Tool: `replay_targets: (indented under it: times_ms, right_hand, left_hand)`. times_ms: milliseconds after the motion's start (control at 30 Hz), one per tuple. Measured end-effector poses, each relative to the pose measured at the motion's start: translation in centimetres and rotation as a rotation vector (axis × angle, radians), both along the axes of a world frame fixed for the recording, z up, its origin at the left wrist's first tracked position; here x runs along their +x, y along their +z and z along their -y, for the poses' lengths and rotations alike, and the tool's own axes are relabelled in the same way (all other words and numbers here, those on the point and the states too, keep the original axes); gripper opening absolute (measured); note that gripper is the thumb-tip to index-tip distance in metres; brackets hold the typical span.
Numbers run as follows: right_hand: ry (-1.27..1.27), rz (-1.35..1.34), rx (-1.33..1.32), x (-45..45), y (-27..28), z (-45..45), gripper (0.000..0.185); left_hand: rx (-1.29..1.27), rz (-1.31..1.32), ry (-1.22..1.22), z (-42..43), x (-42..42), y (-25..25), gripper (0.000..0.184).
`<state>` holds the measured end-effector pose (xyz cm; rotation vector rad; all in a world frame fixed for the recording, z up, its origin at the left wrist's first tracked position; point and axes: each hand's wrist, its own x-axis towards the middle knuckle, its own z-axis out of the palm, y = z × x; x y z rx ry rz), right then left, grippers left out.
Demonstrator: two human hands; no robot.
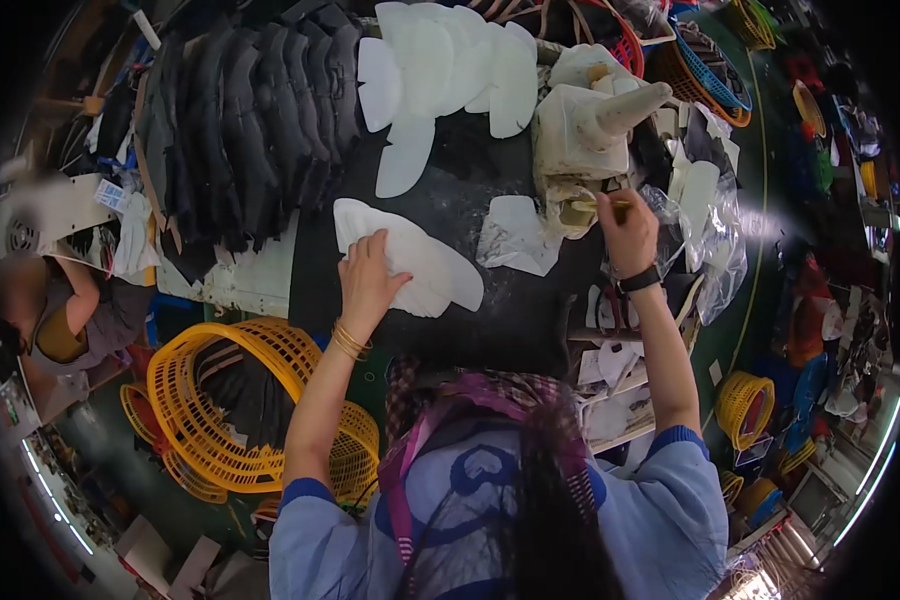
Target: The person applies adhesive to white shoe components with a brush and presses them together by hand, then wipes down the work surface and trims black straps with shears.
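My left hand (368,277) rests with its fingers apart on a white insole-shaped sheet (435,268) on the dark work surface (445,345). My right hand (630,232) is closed on a thin yellowish stick or brush handle (592,206), at the open mouth of a whitish glue-stained container (570,205). The handle's far end is hard to make out. A crumpled white sheet (518,236) lies between my two hands. Behind the container's mouth stands a pale plastic bottle with a cone-shaped spout (582,130).
Dark cut pieces (255,130) overlap in a row at the back left, beside white shaped sheets (440,60). Yellow baskets (232,400) stand at the lower left. Clear plastic wrap (722,240) hangs at the right. Another person's arm (78,290) shows at the far left.
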<state>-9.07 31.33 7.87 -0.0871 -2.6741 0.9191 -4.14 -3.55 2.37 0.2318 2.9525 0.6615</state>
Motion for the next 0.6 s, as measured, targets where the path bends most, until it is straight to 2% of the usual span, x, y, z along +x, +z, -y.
replay_targets:
  times_ms: [67, 100, 200, 267, 300, 367, 400, 500, 567, 600]
  right_hand:
    - [0.144, 0.108, 0.153, 0.9, -2.1, 0.6, 0.027]
    - [0.188, 0.073, 0.293, 1.4, -1.0, 1.9, 0.029]
    - [0.372, -0.027, 0.318, 1.6, 0.8, 3.9, 0.029]
    - [0.603, -0.129, 0.373, 1.1, -0.5, 5.6, 0.030]
    - [0.682, -0.096, 0.457, 1.0, -1.7, 6.2, 0.029]
    - [0.659, 0.058, 0.618, 1.5, -3.7, 6.0, 0.031]
    - [0.646, 0.140, 0.695, 1.6, -3.7, 6.2, 0.032]
    - [0.521, 0.202, 0.642, 1.5, -2.5, 4.7, 0.034]
    - [0.394, 0.261, 0.604, 1.2, -2.3, 3.5, 0.035]
    - [0.344, 0.182, 0.487, 0.9, -2.6, 2.7, 0.036]
  left_hand:
    - [-0.135, -0.032, 0.025, -1.1, 0.5, 0.5, 0.053]
    - [-0.135, -0.017, 0.026, -1.3, 0.4, 0.4, 0.053]
    - [-0.137, 0.048, 0.028, -2.2, 0.7, 0.0, 0.052]
    - [-0.151, 0.088, 0.027, -2.6, 0.6, 0.7, 0.049]
    - [-0.124, 0.072, 0.038, -2.5, 0.8, 0.5, 0.048]
    - [-0.069, 0.041, 0.059, -2.5, 1.2, -0.5, 0.045]
    - [-0.029, 0.033, 0.091, -2.5, 1.1, -0.3, 0.038]
    - [0.629, 0.166, 0.345, -2.2, 1.8, 1.9, 0.028]
    - [0.681, -0.152, 0.188, -2.4, 2.4, 5.4, 0.021]
    - [0.701, -0.315, 0.115, -2.6, 2.5, 7.1, 0.019]
